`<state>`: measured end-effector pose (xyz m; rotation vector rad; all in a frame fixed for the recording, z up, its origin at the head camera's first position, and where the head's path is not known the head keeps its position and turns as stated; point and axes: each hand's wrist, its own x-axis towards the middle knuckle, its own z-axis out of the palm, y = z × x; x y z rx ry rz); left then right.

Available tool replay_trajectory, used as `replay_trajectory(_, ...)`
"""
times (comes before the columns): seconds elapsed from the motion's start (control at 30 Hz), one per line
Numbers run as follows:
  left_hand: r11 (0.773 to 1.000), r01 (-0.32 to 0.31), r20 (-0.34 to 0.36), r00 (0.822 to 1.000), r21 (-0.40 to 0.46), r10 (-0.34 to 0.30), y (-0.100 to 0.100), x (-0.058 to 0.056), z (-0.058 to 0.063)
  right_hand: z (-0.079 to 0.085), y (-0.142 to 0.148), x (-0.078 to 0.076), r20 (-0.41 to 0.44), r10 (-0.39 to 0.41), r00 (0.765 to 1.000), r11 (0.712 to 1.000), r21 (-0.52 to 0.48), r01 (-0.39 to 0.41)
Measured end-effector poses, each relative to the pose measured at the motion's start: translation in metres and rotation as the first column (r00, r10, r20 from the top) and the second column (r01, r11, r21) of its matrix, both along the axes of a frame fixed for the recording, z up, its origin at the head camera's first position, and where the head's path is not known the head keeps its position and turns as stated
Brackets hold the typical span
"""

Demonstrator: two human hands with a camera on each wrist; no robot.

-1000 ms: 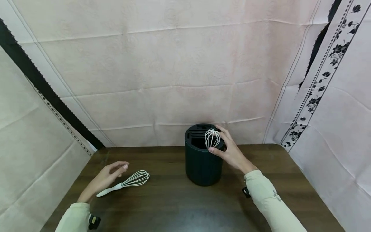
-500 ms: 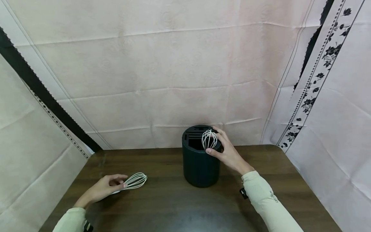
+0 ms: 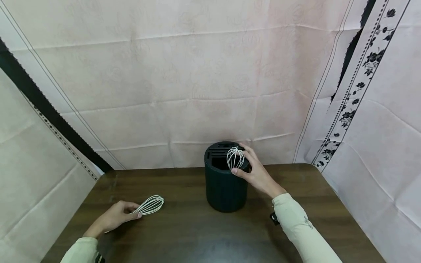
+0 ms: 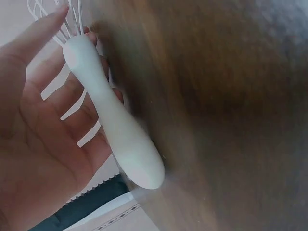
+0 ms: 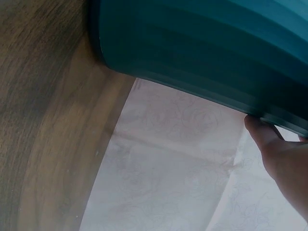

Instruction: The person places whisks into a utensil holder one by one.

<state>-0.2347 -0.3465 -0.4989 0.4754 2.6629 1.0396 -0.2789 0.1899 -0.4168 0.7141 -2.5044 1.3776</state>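
Observation:
My left hand [image 3: 113, 219] pinches a white whisk [image 3: 151, 205] between thumb and fingers where its wires meet the handle. In the left wrist view the smooth pale handle [image 4: 118, 118] slants below the palm, close over the table. A dark green, round utensil holder [image 3: 226, 191] stands upright, with a second whisk [image 3: 235, 157] in its front opening, wires up; its lower part is hidden inside. My right hand [image 3: 258, 175] grips the holder at its right rim, thumb in front and fingers behind. Fingers [image 5: 262, 132] lie against the holder's wall in the right wrist view.
The brown wooden table [image 3: 171, 237] carries the holder right of centre, near its back edge. A pale creased cloth [image 3: 184, 84] hangs behind and along both sides, with a dark strip [image 3: 56, 117] at left and a floral border [image 3: 358, 86] at right.
My left hand has come down onto the left whisk, taken hold of it and tilted its wire end up slightly. My right hand keeps its place at the holder; the head view shifts a little.

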Motion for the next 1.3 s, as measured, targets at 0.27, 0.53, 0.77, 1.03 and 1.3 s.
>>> replay_trajectory(0.27,0.998,-0.057,0.031,0.998,-0.019,0.057,0.007,0.003,0.008,0.0,0.0,-0.001,-0.002,0.0,1.0,1.0,-0.005,0.0)
replay_trajectory(0.53,0.981,-0.195,0.12,0.974,0.02,0.191,0.013,0.008,0.009,-0.002,-0.002,-0.001,0.001,0.004,1.0,1.0,0.001,-0.004)
replay_trajectory(0.77,0.974,-0.202,0.101,0.976,0.098,0.193,0.024,0.011,0.016,-0.001,-0.001,0.0,-0.008,0.002,1.0,1.0,-0.008,-0.002)
replay_trajectory(1.03,0.954,-0.266,0.05,0.964,0.138,0.261,0.045,0.014,0.031,0.0,0.0,0.001,-0.015,0.008,1.0,1.0,-0.01,-0.008)
replay_trajectory(1.3,0.934,-0.279,-0.05,0.954,0.223,0.297,0.06,0.018,0.046,-0.003,-0.001,0.003,-0.01,0.01,1.0,1.0,-0.015,-0.01)
